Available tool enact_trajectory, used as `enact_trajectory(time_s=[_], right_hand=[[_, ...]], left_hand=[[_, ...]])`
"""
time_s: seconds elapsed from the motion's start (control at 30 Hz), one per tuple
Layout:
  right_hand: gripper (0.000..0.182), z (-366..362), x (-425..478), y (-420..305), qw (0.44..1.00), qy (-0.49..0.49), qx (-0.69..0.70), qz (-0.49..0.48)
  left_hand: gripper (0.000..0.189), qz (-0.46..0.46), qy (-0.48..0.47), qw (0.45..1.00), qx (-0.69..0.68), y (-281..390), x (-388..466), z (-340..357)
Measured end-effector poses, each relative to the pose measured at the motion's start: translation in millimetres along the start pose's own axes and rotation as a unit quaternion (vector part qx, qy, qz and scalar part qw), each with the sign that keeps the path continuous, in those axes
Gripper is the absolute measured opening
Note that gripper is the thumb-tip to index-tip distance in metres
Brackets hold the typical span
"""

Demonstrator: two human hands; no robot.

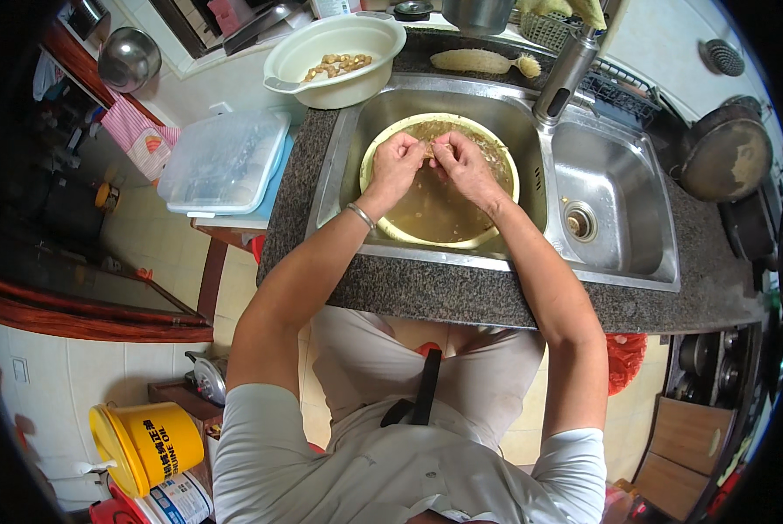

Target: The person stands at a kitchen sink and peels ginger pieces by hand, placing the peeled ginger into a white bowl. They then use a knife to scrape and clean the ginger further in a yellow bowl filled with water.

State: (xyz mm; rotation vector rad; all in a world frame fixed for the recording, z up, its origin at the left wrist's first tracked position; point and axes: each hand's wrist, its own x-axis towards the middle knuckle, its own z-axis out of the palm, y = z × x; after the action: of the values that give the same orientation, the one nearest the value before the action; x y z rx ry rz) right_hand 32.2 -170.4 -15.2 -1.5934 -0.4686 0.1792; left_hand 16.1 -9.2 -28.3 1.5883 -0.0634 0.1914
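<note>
My left hand (pixel 397 160) and my right hand (pixel 462 164) meet over a pale yellow round basin (pixel 372 154) in the larger bowl of the steel sink. Between both sets of fingertips is a small light-brown piece (pixel 429 152), largely covered, perhaps a peanut in its shell. Murky brown water (pixel 434 203) with floating bits fills much of the basin. On the counter at the sink's back left corner stands a pale oval plastic tub (pixel 339 92) holding a small heap of brown, nut-like pieces (pixel 339 65).
The steel faucet (pixel 565 82) rises behind the sink's divider. A smaller sink bowl (pixel 611 196) lies to the right. Behind the sink rests a dried loofah (pixel 473 61) beside a brush head (pixel 528 65). A lidded plastic box (pixel 224 160) stands left of the granite counter (pixel 431 288).
</note>
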Motion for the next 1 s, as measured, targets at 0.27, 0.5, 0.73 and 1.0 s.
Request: enact_trajectory(time_s=[0.27,0.5,0.73,1.0], right_hand=[[0.018,4,-3,-10,0.999,0.037,-0.018,-0.033],[0.018,-4,-1,-6,0.996,0.060,-0.045,-0.044],[0.018,4,0,-3,0.998,0.040,-0.021,-0.037],[0.019,-6,6,2,0.995,0.025,0.096,-0.001]], left_hand=[[0.021,-0.140,-0.036,0.979,-0.147,16,-2,-7],[0.019,-0.053,-0.062,0.994,-0.073,22,-8,4],[0.017,-0.135,-0.076,0.968,-0.199,16,-5,-10],[0.018,-0.105,-0.088,0.965,-0.222,25,-6,-4]])
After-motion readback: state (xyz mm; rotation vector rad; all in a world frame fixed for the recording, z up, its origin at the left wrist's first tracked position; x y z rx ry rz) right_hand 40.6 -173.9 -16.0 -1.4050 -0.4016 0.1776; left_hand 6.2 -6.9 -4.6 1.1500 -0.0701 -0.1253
